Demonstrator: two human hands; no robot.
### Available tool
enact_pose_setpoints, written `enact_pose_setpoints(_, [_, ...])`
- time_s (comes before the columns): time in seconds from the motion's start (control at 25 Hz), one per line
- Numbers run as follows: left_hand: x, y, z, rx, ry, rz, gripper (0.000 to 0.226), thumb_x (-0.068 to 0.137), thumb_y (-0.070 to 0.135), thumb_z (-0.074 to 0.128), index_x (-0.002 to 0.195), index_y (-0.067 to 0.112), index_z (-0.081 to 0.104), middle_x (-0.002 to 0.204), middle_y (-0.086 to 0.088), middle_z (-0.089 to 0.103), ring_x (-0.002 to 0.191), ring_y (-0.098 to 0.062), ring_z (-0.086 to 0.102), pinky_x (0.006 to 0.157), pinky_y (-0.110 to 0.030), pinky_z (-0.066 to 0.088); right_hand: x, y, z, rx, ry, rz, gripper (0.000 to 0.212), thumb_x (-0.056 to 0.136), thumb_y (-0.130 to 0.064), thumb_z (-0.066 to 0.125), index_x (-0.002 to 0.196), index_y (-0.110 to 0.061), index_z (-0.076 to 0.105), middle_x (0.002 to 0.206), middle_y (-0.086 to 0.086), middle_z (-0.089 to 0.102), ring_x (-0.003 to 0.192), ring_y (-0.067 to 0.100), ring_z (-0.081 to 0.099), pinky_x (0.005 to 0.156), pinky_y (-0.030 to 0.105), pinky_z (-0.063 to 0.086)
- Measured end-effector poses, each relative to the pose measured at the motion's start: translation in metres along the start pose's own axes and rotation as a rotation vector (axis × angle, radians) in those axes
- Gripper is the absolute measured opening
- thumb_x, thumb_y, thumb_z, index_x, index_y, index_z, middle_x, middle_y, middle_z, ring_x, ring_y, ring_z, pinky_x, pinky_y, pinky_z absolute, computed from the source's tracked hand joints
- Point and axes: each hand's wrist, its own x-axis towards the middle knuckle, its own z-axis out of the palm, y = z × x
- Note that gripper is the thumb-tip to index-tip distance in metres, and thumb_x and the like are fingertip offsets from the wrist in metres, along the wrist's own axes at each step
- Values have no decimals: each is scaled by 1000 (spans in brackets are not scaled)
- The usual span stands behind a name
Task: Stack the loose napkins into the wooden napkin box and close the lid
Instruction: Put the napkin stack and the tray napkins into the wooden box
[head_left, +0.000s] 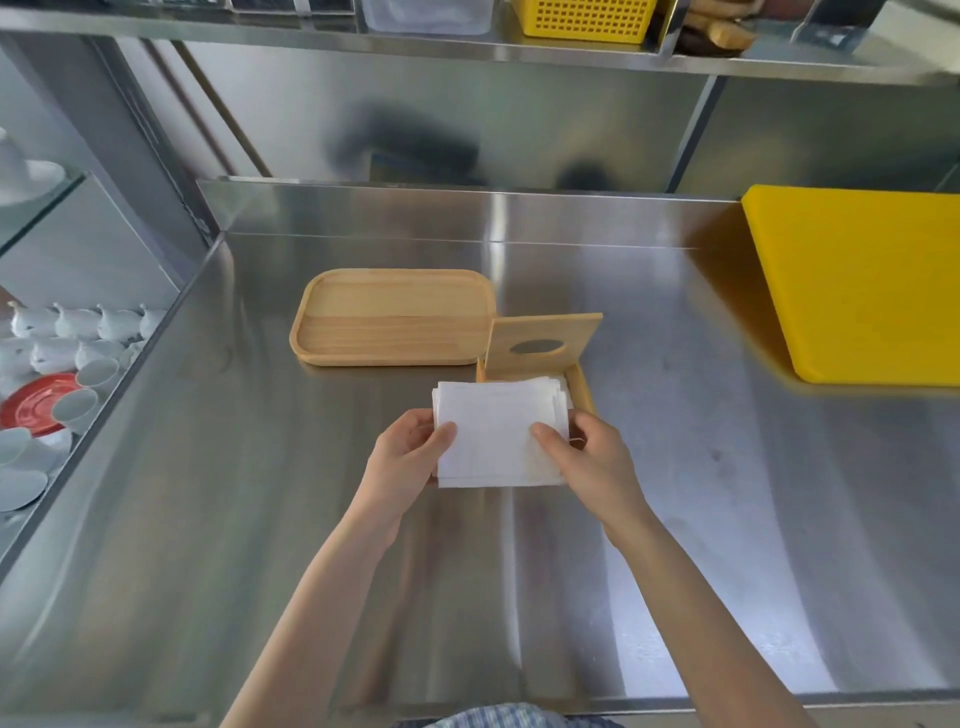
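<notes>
Over the steel table (208, 519), you held a stack of white napkins (496, 436) with both hands, just above the near end of the wooden napkin box (584, 392). Your left hand (402, 457) had its fingers clamped on the stack's left edge, thumb on top; your right hand (592, 462) gripped the right edge the same way. The box's lid (545, 343) stood raised at the far side, its oval slot facing you. Just left of it lay a wooden tray (395, 317) with nothing inside. Bare steel spread widely nearer you and to the left. A yellow cutting board (857, 286) sat well apart on the right.
</notes>
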Motion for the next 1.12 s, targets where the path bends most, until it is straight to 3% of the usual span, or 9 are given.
enact_pose_setpoints(0.16, [13,-1,20,67,66,-9,9,91,21,52,85,24,58,91,0,67,82,-18,59,78,-31,46,15,5,-17,-167,23,-67,38,93,-23,51,59,-8,42,60,4,41,57,18,37,51,25,26])
enact_pose_setpoints(0.24, [20,-1,29,95,79,-18,9,91,24,53,84,25,58,95,-2,68,84,-19,59,82,-35,48,23,8,-25,-201,37,-85,35,93,-23,51,71,4,53,66,13,48,63,20,41,53,26,28])
enact_pose_setpoints(0.32, [28,0,37,139,104,-25,9,90,24,53,83,24,58,97,-4,67,87,-21,60,85,-38,50,33,11,-30,-214,49,-106,27,91,-22,53,87,4,60,77,16,60,72,22,50,61,28,36])
enact_pose_setpoints(0.44, [41,2,48,322,163,-6,7,90,23,53,89,17,56,86,2,61,82,-20,56,65,-20,44,49,11,-36,-253,59,-120,23,90,-19,56,106,-4,62,97,10,69,90,24,61,78,33,47])
enact_pose_setpoints(0.56, [54,4,57,509,196,48,9,90,21,52,87,12,52,79,2,56,78,-19,52,56,-17,37,68,15,-39,-380,43,-140,23,89,-20,57,103,-3,64,99,12,69,85,22,57,74,29,43])
enact_pose_setpoints(0.64, [61,4,62,666,212,89,13,90,21,50,86,9,51,82,-3,56,82,-22,50,60,-28,36,80,18,-40,-469,43,-148,22,88,-21,58,98,-2,64,103,16,65,89,28,58,74,30,42])
enact_pose_setpoints(0.84, [66,2,72,1064,273,252,25,92,22,43,109,8,54,109,-4,60,109,-23,45,66,-30,35,93,16,-36,-680,43,-186,23,90,-23,55,102,-5,63,117,12,47,102,29,54,70,28,41])
enact_pose_setpoints(0.92, [69,-2,72,1206,251,286,30,93,24,42,116,10,55,120,-5,53,114,-23,42,77,-29,36,95,14,-32,-829,50,-236,22,91,-22,52,101,-6,62,119,11,45,109,27,49,68,28,40])
enact_pose_setpoints(1.12, [77,-3,71,1318,217,233,31,92,26,46,116,11,58,139,-7,36,123,-27,33,92,-32,31,103,16,-25,-1019,15,-282,25,92,-23,48,107,-9,61,120,11,50,110,29,51,84,33,40])
